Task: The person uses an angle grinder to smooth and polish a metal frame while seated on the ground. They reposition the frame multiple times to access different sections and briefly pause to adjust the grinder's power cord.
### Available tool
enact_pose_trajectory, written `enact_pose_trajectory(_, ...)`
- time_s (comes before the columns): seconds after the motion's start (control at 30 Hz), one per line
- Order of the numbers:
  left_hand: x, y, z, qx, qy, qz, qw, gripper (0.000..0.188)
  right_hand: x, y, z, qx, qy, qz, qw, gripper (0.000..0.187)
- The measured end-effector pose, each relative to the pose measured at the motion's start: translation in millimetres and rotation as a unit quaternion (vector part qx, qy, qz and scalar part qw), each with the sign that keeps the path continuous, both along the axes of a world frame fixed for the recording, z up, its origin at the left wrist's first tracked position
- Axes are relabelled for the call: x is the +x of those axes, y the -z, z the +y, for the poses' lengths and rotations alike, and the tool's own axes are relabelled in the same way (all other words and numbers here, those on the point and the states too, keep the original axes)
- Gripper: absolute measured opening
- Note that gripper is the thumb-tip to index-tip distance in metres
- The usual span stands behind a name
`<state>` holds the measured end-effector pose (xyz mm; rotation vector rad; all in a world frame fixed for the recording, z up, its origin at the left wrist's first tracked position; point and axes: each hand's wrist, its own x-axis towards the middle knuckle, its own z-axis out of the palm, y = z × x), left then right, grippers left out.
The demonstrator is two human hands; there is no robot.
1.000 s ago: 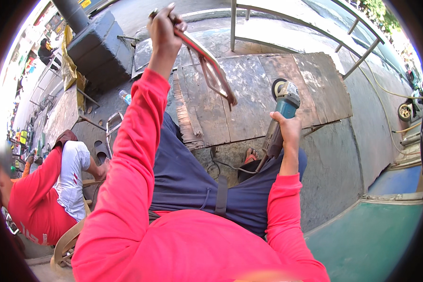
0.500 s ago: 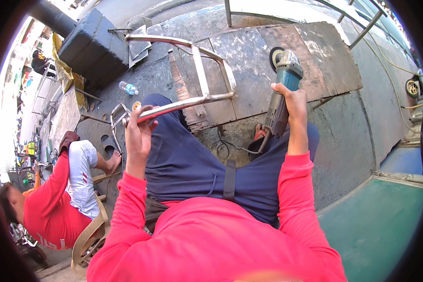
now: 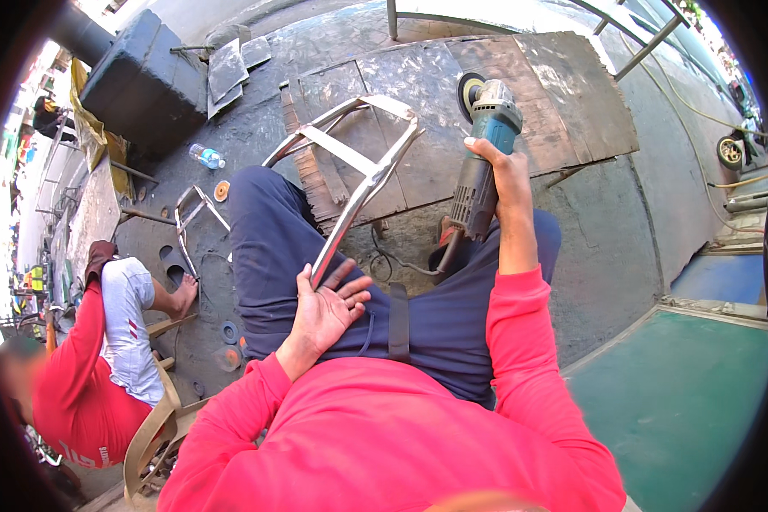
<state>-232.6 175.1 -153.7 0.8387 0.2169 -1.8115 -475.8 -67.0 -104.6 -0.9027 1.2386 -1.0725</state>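
Note:
An angle grinder (image 3: 473, 194) with a teal and grey body is gripped in my right hand (image 3: 514, 183). Its disc faces up and left above the wooden boards. A shiny bent-tube metal frame (image 3: 341, 152) with a crossbar leans over the boards, one end slanting down towards my lap. That end rests between the thumb and fingers of my left hand (image 3: 326, 314), which is palm up with its fingers spread and not wrapped round the tube. The grinder's cord runs down between my legs.
Weathered boards (image 3: 563, 94) lie in front of me. A smaller metal frame (image 3: 198, 205), a plastic bottle (image 3: 206, 156) and several discs (image 3: 228, 357) are on the ground at left. A seated person (image 3: 85, 367) is at far left. A dark block (image 3: 154, 85) and green panel (image 3: 683, 401) flank me.
The metal frame has turned, its near end swinging right and down towards my lap. My left hand has moved right and lower, its fingers spreading from their grip. The grinder stays in my right hand.

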Motion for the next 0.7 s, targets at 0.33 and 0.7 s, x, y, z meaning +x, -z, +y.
enact_pose_trajectory(0.33, -56, -4, -92, -0.198, 0.305, -0.531, 0.765, 0.051, 9, 1, 5, -0.027, -0.021, 0.001, 0.999, 0.028)
enact_pose_trajectory(0.7, -92, 12, -149, -0.207, 0.277, -0.027, 0.938, 0.035, 18, 10, 2, -0.06, -0.028, 0.018, 0.998, 0.032)
